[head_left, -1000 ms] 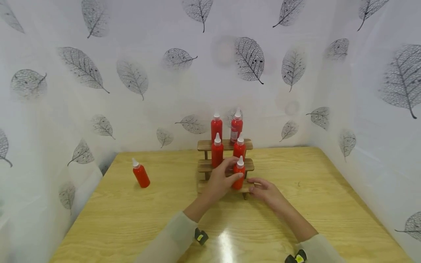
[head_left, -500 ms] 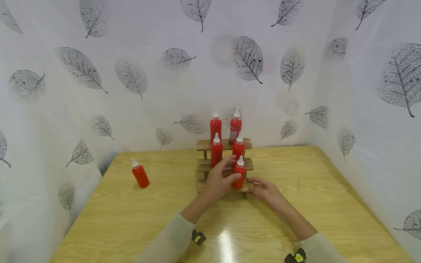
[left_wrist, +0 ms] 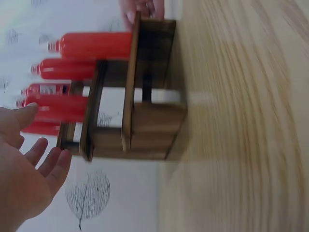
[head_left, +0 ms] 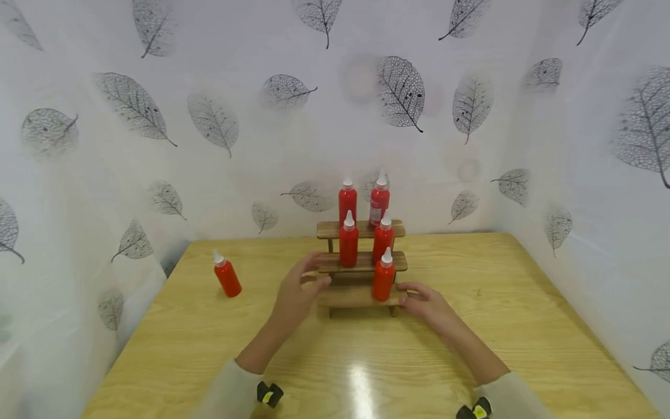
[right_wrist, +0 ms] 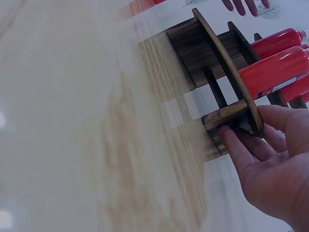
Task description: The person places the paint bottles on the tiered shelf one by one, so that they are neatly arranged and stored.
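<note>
A three-tier wooden rack (head_left: 345,298) stands near the back of the table with several red squeeze bottles on it, each with a white pointed nozzle. On the bottom tier, one bottle (head_left: 384,283) stands upright toward the right end. Two more occupy the middle tier and two the top tier. My right hand (head_left: 431,311) pinches the right end of the bottom shelf, as the right wrist view shows up close. At the rack's left side is my left hand (head_left: 292,295), fingers spread and holding nothing; whether its fingertips touch the shelf is unclear.
Another red squeeze bottle (head_left: 227,279) stands apart on the left of the wooden table (head_left: 324,361). A pale curtain (head_left: 246,46) with a leaf print encloses the table at the back and both sides.
My left hand has let go of the bottle on the bottom tier and moved left to the rack's left end. My right hand has stayed at the right end of the shelf.
</note>
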`<state>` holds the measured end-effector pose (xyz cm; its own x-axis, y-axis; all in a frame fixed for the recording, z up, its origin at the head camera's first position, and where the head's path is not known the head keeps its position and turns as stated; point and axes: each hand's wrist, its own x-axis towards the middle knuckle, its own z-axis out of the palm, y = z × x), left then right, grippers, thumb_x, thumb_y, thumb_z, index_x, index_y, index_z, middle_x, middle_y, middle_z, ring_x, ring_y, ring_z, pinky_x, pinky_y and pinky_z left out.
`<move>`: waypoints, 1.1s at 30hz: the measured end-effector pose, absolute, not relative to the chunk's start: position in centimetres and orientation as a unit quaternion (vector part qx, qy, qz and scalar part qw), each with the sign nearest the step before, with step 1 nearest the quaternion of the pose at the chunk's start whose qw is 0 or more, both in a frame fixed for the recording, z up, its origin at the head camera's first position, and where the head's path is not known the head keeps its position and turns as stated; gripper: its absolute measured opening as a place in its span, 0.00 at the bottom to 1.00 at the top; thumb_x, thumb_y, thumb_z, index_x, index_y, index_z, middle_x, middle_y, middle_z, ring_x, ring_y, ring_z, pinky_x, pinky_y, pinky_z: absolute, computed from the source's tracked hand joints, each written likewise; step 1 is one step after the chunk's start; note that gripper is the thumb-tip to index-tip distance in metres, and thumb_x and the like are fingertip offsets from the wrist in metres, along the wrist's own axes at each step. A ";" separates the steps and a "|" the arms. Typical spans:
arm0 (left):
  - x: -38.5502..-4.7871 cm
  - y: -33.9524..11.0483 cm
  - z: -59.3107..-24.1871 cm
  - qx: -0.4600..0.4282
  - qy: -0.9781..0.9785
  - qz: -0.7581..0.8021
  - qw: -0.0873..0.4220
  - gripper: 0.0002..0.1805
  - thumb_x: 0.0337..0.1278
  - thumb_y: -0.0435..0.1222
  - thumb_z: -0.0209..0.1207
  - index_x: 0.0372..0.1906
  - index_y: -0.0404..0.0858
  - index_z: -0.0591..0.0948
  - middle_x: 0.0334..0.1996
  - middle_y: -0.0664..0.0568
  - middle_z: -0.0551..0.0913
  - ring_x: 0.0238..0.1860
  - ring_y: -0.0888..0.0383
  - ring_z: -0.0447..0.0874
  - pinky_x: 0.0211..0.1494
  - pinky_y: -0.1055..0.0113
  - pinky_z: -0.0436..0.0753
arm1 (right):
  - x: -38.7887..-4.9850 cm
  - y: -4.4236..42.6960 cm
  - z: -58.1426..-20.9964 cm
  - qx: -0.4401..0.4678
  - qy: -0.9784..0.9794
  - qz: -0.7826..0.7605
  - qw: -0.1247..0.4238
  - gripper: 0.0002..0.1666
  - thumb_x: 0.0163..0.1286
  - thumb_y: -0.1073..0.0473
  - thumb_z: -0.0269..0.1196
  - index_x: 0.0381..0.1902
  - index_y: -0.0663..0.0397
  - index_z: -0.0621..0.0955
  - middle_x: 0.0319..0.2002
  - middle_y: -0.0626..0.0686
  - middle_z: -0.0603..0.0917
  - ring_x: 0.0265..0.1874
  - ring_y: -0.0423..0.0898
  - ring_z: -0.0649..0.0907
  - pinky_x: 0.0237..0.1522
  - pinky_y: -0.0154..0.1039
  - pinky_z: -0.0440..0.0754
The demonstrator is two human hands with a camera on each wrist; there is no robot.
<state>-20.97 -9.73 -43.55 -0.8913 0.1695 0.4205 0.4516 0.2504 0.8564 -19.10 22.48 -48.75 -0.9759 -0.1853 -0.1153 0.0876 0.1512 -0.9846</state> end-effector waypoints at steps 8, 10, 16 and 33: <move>-20.3 -15.8 -43.7 -0.123 -0.810 -0.554 0.152 0.30 0.65 0.41 0.66 0.70 0.46 0.72 0.61 0.49 0.79 0.64 0.49 0.75 0.65 0.47 0.77 | -19.0 22.6 -49.0 -0.029 0.757 -0.645 0.101 0.30 0.72 0.54 0.65 0.67 0.59 0.74 0.66 0.64 0.76 0.57 0.51 0.83 0.62 0.47 0.80; -20.3 -17.3 -43.9 -0.104 -0.821 -0.538 0.162 0.30 0.65 0.42 0.65 0.70 0.46 0.72 0.62 0.50 0.79 0.64 0.50 0.75 0.66 0.49 0.76 | -19.0 22.6 -49.0 -0.026 0.757 -0.645 0.102 0.30 0.71 0.53 0.65 0.67 0.59 0.74 0.66 0.64 0.77 0.58 0.51 0.83 0.63 0.48 0.80; -20.1 -21.2 -44.5 -0.055 -0.846 -0.494 0.193 0.30 0.67 0.44 0.63 0.71 0.44 0.71 0.64 0.47 0.78 0.67 0.48 0.72 0.69 0.46 0.73 | -19.1 22.5 -49.0 -0.026 0.755 -0.647 0.100 0.30 0.71 0.54 0.65 0.66 0.60 0.75 0.65 0.63 0.77 0.56 0.49 0.83 0.61 0.46 0.81; -21.5 -25.8 -45.4 0.061 -0.830 -0.498 0.243 0.29 0.68 0.40 0.63 0.70 0.38 0.71 0.65 0.40 0.72 0.63 0.43 0.70 0.65 0.46 0.71 | -19.1 22.6 -48.8 -0.024 0.756 -0.646 0.102 0.30 0.71 0.54 0.65 0.66 0.59 0.75 0.63 0.63 0.79 0.56 0.49 0.84 0.61 0.46 0.81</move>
<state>-21.52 -25.82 -45.41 -0.8742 -0.3434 0.3432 0.1414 0.4963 0.8566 -19.13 22.55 -48.82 -0.9780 -0.1676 -0.1240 0.0962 0.1646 -0.9817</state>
